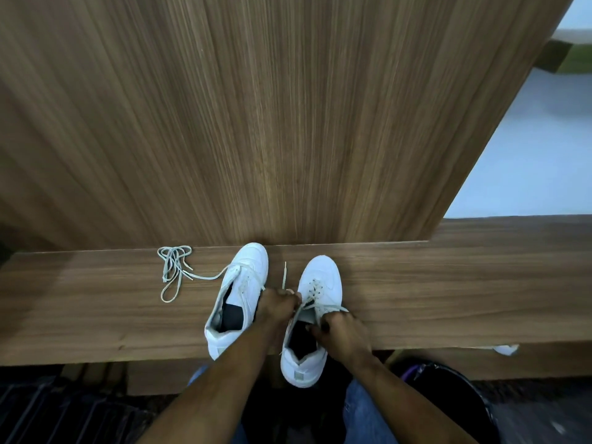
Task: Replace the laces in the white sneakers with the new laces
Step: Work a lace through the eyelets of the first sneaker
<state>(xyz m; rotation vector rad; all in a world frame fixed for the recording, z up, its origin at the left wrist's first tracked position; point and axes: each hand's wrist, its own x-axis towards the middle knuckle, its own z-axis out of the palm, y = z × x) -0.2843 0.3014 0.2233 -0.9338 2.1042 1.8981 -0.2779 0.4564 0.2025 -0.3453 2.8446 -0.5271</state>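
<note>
Head view: we see the right shoe [315,318] at the shelf's [448,290] front edge, heel overhanging. Our left hand [277,307] pinches its lace [284,274] beside the eyelets; our right hand [341,331] grips the lace at the tongue. The left shoe [238,296] stands just beside, its lace trailing to a loose bundle [174,270].

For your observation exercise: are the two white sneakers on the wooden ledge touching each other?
Apart. The head view shows bare wood between the left sneaker and the right sneaker near the toes; further back the left hand covers the space between them.
</note>
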